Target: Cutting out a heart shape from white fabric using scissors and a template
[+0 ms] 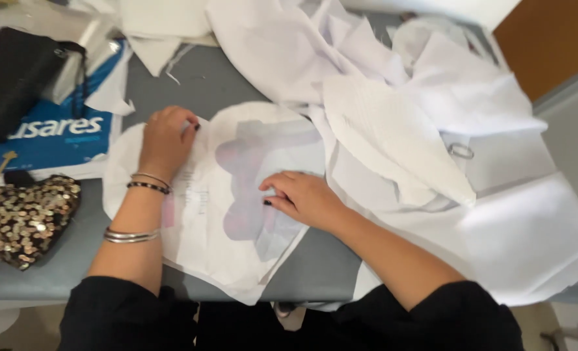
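**Hands flat on a white fabric piece**

The rounded white fabric piece (230, 214) lay at frame centre on the grey table (217, 84), long axis running upper left to lower right. Left hand (166, 140) pressed its upper edge, fingers curled; right hand (302, 195) lay flat mid-piece, gripping nothing.

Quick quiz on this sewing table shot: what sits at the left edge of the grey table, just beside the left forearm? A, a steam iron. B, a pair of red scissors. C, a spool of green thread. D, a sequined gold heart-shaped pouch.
D: a sequined gold heart-shaped pouch lies on the grey table just left of the bangled left forearm, while the left hand presses flat on the white fabric piece.
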